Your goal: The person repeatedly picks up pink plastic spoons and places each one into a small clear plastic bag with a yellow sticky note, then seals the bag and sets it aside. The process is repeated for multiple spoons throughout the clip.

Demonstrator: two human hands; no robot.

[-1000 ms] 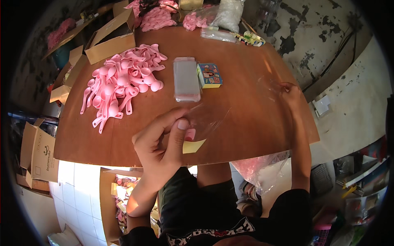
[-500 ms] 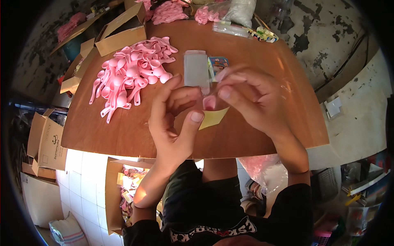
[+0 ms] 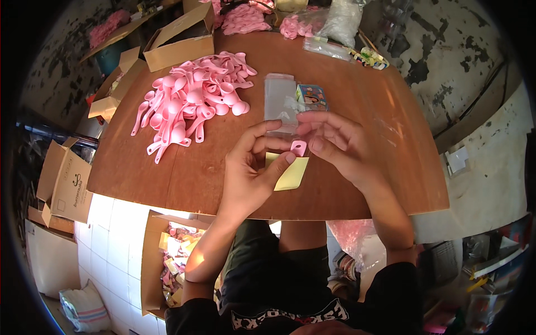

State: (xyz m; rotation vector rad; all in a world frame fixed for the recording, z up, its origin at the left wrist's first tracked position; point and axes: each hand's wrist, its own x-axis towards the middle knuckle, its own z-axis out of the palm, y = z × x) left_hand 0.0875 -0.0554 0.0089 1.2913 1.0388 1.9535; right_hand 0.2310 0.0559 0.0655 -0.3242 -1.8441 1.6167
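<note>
A pink spoon's handle end with a hole sticks up between my hands; the rest of it is out of sight. My left hand has its thumb against this end, with curled fingers behind. Under it is a pale yellow card, which seems to be held along with it. My right hand is bent close by on the other side, thumb and fingertips near the handle end. Whether clear film lies in its fingers is hard to see. Beyond my fingers lies a stack of clear plastic bags, beside a small blue printed box.
Many pink spoons are heaped on the brown table, left of my hands. An open cardboard box stands at the far left. Clear plastic packs lie at the back. Below the table edge, another carton holds packed items.
My hands have come lower and nearer to me with the yellow card. The pink handle end, blurred before, now shows clearly with its hole. The view has shifted slightly.
</note>
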